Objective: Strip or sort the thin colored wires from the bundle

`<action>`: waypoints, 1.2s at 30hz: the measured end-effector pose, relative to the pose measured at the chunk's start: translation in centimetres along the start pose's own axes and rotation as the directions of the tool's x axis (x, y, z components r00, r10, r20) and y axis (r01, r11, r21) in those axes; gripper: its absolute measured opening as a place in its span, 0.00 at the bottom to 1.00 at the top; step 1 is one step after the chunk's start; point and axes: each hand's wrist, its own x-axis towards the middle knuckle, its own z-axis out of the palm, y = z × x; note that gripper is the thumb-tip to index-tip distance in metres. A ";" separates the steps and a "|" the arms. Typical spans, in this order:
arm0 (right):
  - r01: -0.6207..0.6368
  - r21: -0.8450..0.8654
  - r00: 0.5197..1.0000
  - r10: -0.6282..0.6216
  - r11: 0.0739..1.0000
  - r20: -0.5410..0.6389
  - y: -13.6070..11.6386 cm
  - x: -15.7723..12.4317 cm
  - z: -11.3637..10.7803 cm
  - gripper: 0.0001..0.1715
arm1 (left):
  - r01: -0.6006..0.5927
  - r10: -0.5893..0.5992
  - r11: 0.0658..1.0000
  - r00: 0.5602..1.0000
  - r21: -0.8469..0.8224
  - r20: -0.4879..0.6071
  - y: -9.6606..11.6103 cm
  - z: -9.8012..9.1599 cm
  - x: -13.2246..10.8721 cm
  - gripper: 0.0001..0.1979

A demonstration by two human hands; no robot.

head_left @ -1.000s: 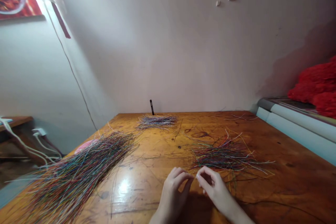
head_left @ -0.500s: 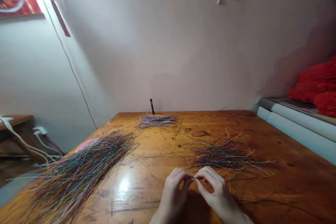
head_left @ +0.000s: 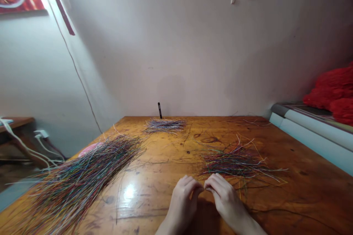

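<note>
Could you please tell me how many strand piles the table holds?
3: a large pile on the left, a small bundle at the back by the black pen, and a loose heap beyond the right hand.

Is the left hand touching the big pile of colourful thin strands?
Apart: the head view shows brown wooden tabletop between the left hand and the big pile of colourful strands.

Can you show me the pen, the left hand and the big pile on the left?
Pen (head_left: 159,110): head view, middle of its body.
Left hand (head_left: 184,194): head view, back of the hand.
Big pile (head_left: 89,176): head view, middle of its strands.
</note>
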 end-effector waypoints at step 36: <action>-0.291 0.337 0.931 0.346 0.895 -0.116 -0.7 0.8 -0.2 0.09 | 0.114 -0.116 0.993 0.991 -0.029 -0.064 -0.8 0.6 -0.4 0.07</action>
